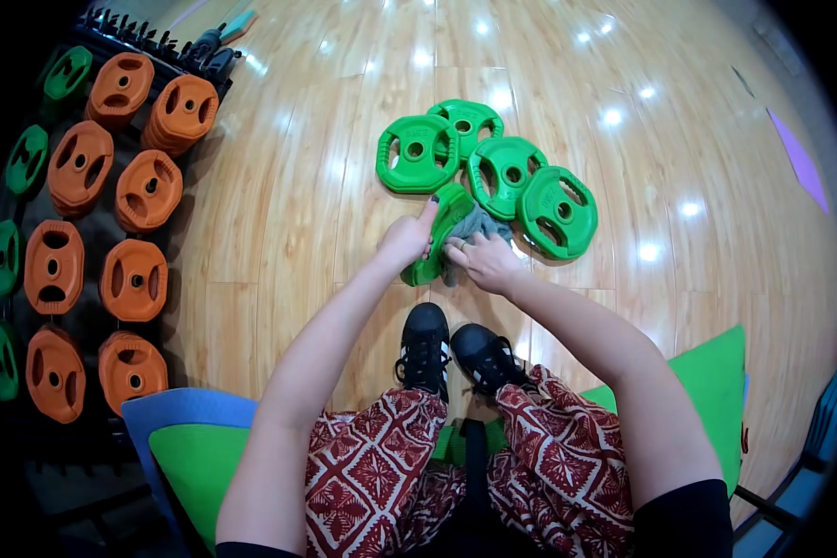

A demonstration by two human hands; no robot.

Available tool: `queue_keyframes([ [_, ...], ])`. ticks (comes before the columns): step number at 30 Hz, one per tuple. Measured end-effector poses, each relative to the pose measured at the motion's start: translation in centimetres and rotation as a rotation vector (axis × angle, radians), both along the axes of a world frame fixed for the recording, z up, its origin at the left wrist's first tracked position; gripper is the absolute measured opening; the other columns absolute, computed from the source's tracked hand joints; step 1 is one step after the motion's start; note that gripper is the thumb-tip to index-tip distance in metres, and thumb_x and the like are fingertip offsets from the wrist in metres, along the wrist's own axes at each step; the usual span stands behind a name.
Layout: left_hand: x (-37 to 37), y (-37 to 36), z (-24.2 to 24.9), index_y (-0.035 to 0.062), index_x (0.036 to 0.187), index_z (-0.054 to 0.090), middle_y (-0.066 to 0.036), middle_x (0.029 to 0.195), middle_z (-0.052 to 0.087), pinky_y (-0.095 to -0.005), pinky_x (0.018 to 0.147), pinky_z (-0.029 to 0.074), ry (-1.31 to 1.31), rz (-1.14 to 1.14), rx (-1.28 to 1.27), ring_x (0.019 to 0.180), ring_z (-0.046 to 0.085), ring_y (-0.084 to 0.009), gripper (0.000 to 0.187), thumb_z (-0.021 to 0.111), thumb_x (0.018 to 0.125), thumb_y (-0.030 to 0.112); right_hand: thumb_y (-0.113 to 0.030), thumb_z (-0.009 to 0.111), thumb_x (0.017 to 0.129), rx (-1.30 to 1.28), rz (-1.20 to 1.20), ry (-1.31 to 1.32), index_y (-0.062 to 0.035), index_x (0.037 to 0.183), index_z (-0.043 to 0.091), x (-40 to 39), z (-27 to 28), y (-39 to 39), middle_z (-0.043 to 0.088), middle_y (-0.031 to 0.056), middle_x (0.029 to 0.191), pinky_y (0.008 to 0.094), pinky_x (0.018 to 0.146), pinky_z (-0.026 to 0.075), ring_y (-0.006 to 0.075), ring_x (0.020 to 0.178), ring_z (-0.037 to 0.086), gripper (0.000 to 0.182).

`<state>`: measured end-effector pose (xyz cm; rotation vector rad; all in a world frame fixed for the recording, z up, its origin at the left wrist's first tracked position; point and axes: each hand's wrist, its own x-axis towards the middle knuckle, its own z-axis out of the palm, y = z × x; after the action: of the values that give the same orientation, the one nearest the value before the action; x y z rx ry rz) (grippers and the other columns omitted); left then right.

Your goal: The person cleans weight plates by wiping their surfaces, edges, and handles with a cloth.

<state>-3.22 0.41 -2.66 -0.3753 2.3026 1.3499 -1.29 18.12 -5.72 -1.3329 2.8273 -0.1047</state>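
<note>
My left hand [407,240] grips a green weight plate [448,210] that is tilted up on edge, with the thumb along its near face. On the other side of that plate, my right hand [486,261] is closed on a grey cloth [477,223], its fingers bunching the fabric against the plate. Just beyond lie several more green plates on the floor: one at the left [418,172], one behind [483,116], one in the middle [498,193] and one at the right [553,238]. Some of them overlap.
To the left stands a rack with orange weight plates [133,281] and green ones [3,258]. My black shoes [425,337] are on the wooden floor [325,139] close below the plates. Green mats [195,465] lie beneath me, and a purple mat [798,160] is at the far right.
</note>
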Motion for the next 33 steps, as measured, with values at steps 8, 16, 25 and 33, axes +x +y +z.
queue_keyframes([
  [8,-0.1,-1.5,-1.1,-0.0023,0.059,0.053,-0.009,0.051,0.052,-0.0313,0.048,0.044,0.068,0.12,0.018,0.045,0.053,-0.0184,0.071,0.033,0.083,0.061,-0.021,0.055,0.074,-0.037,-0.193,-0.388,-0.006,0.111,0.034,0.6,2.0,-2.8,0.057,0.0136,0.102,0.0422,0.064,0.048,0.0326,0.084,0.059,0.046],
  [16,0.8,-2.6,-1.2,-0.0026,0.059,0.052,-0.009,0.051,0.05,-0.0313,0.043,0.042,0.098,0.212,0.081,0.042,0.05,-0.0191,0.068,0.036,0.084,0.059,-0.004,0.057,0.067,-0.948,-0.669,-1.201,-0.0031,0.097,0.029,-0.8,0.1,-4.9,0.055,0.0238,0.101,0.0356,0.057,0.048,0.025,0.07,0.058,0.041],
  [25,0.7,-4.0,-1.9,-0.0035,0.068,0.052,-0.01,0.057,0.05,-0.0316,0.043,0.044,0.057,0.308,0.166,0.045,0.05,-0.0188,0.067,0.034,0.084,0.059,-0.005,0.061,0.063,-0.92,-0.576,-0.857,-0.004,0.099,0.032,-0.2,-1.8,-3.8,0.048,0.0141,0.092,0.0333,0.07,0.044,0.0226,0.077,0.05,0.046],
  [33,1.0,-4.8,-2.5,-0.0039,0.071,0.052,-0.009,0.057,0.05,-0.0312,0.043,0.044,-0.019,0.336,0.249,0.045,0.05,-0.0186,0.066,0.035,0.084,0.059,-0.014,0.058,0.067,-0.566,-0.548,-0.734,-0.0027,0.105,0.036,0.8,0.6,-3.7,0.051,0.0227,0.098,0.0408,0.078,0.043,0.0343,0.096,0.051,0.045],
])
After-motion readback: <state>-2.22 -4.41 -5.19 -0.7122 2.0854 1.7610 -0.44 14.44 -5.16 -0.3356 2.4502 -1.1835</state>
